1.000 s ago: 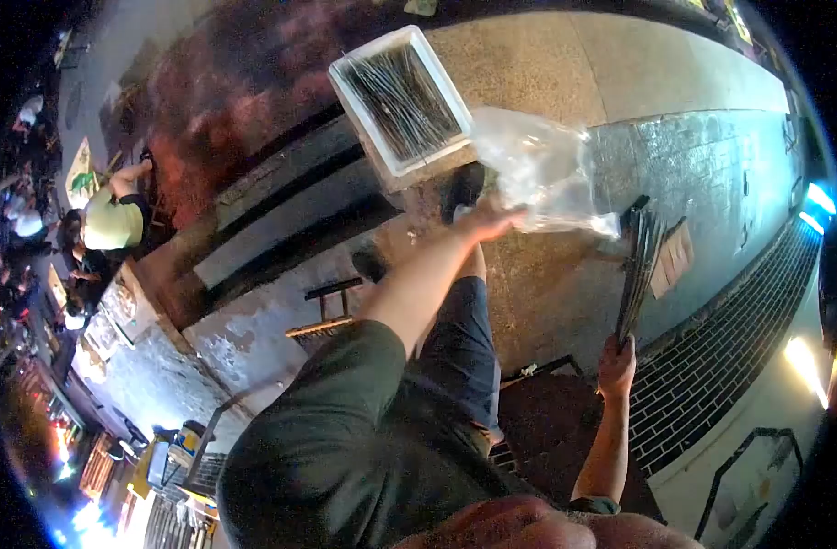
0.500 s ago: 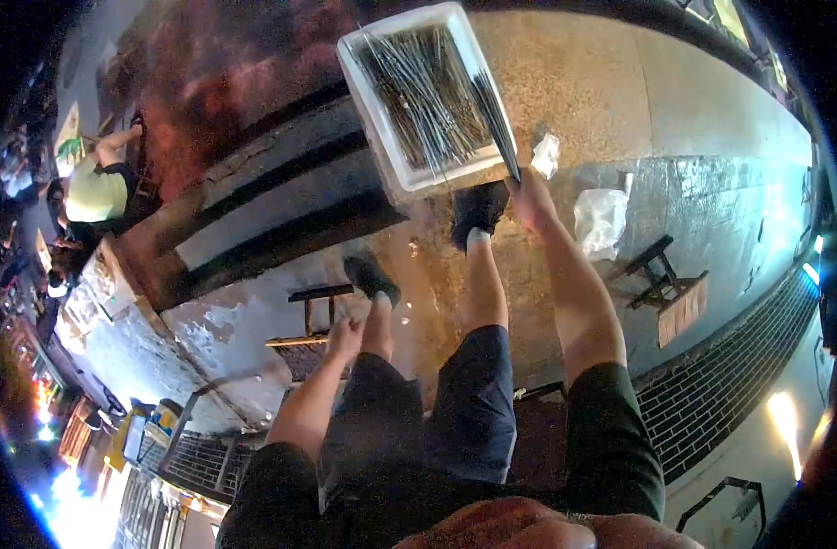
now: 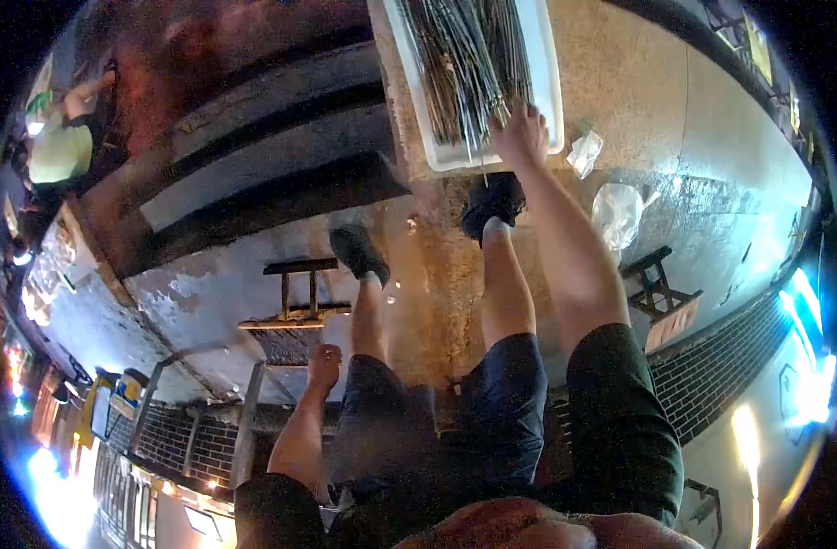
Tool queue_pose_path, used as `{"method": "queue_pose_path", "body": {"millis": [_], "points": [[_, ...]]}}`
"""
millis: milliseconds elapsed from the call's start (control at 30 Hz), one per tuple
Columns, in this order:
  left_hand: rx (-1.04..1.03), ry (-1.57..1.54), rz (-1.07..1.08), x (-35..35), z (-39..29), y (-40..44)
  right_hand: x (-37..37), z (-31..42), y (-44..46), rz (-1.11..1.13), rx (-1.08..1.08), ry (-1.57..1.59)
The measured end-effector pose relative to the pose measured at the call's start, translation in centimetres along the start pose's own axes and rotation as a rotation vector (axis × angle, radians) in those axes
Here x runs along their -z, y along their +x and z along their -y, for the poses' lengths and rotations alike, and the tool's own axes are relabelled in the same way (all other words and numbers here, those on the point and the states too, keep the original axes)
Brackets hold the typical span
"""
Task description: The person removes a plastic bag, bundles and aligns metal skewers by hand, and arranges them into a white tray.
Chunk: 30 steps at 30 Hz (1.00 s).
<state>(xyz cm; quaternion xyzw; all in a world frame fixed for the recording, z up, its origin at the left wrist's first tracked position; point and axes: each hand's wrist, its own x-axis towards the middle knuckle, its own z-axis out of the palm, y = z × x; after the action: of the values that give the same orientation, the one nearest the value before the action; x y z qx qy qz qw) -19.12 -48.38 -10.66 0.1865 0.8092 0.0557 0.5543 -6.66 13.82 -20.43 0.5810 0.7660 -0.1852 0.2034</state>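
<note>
A white tray [image 3: 555, 78] holds many long thin metal skewers [image 3: 459, 64], lying mostly lengthwise. At its near right corner, my right hand [image 3: 522, 137] is closed round the near ends of a bundle of skewers, which rests along the tray's right side. Some skewer ends poke past my fingers toward the near rim. My left hand [image 3: 325, 368] hangs low beside my leg, curled into a fist in front of a small stool [image 3: 295, 322]. Whatever it may hold is hidden.
On the wet floor right of the tray lie a crumpled white scrap [image 3: 584, 153] and a clear plastic bag [image 3: 618, 216]. Another small stool [image 3: 661, 297] lies further right. Dark steps [image 3: 272, 206] run along the left. A person in a light top [image 3: 61, 157] sits far left.
My right hand has lowered the bundle of skewers from above the tray's right rim into the tray. My left hand has dropped slightly. The view has shifted, with the tray now higher in it.
</note>
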Motion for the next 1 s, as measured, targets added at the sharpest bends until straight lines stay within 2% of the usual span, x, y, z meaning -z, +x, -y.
{"method": "queue_pose_path", "body": {"millis": [67, 100, 133, 167, 200, 233, 267, 300, 333, 433, 500, 600, 633, 733, 767, 833, 867, 933, 967, 1000], "points": [[-0.039, -0.014, -0.015, -0.1, 0.8, 0.2, -1.7, 1.2, -1.0, 0.059, -0.093, 0.018], [-0.037, -0.05, -0.019, 0.1, 1.3, 0.1, -3.4, 1.3, -1.9, -0.129, -0.054, 0.05], [-0.036, -0.086, -0.023, 0.5, 1.3, 0.0, -3.9, 1.8, -2.5, -0.062, -0.104, 0.063], [-0.001, -0.166, -0.021, 2.2, -0.7, -0.8, -4.7, 1.9, -3.1, -0.077, -0.073, 0.032], [0.074, -0.286, -0.014, 2.5, 0.1, -1.2, -5.4, 1.7, -3.7, -0.091, -0.044, 0.003], [0.151, -0.407, -0.015, 2.7, 0.8, -1.7, -5.0, 1.9, -4.2, 0.035, -0.067, 0.001], [0.262, -0.573, -0.016, 1.3, 4.8, -1.5, -4.0, 2.5, -4.1, 0.17, -0.138, 0.05], [0.375, -0.736, -0.013, 0.6, 7.3, -1.6, -4.1, 2.9, -3.9, 0.058, -0.14, 0.023], [0.408, -0.697, -0.038, 1.0, 7.5, -2.2, -4.5, 3.3, -4.0, -0.045, -0.147, -0.004], [0.471, -0.638, -0.107, 2.3, 7.7, -4.0, -3.0, 4.9, -2.1, -0.169, -0.088, 0.003], [0.462, -0.684, -0.155, 2.4, 8.1, -5.0, -1.2, 6.2, 0.2, -0.037, -0.088, 0.029], [0.632, -0.683, -0.075, 2.9, 7.7, -6.2, -1.3, 6.1, 3.4, 0.077, -0.099, 0.03], [0.65, -0.947, -0.135, 2.6, 7.5, -6.6, -1.6, 5.8, 4.1, 0.09, -0.11, 0.026], [0.647, -0.599, -0.041, 2.0, 5.2, -6.6, -3.1, 4.0, 6.6, 0.193, -0.101, 0.111], [0.757, -0.588, -0.028, 2.2, 3.5, -5.8, -3.8, 2.9, 7.4, 0.21, -0.07, 0.146], [0.67, -0.538, -0.021, 1.6, 3.0, -5.7, -4.3, 1.7, 8.3, 0.235, -0.017, 0.218], [0.627, -0.512, -0.019, 1.4, 3.0, -5.7, -3.3, 1.9, 7.5, 0.179, -0.018, 0.221], [0.655, -0.501, -0.014, 1.2, 2.8, -5.1, -4.1, 0.6, 8.2, 0.189, -0.031, 0.312], [0.669, -0.497, -0.014, 1.1, 2.9, -4.7, -2.4, 0.7, 8.3, 0.338, -0.032, 0.361], [0.662, -0.622, -0.025, 0.7, 4.1, -4.6, -0.6, 0.7, 8.3, 0.487, -0.035, 0.409]]}}
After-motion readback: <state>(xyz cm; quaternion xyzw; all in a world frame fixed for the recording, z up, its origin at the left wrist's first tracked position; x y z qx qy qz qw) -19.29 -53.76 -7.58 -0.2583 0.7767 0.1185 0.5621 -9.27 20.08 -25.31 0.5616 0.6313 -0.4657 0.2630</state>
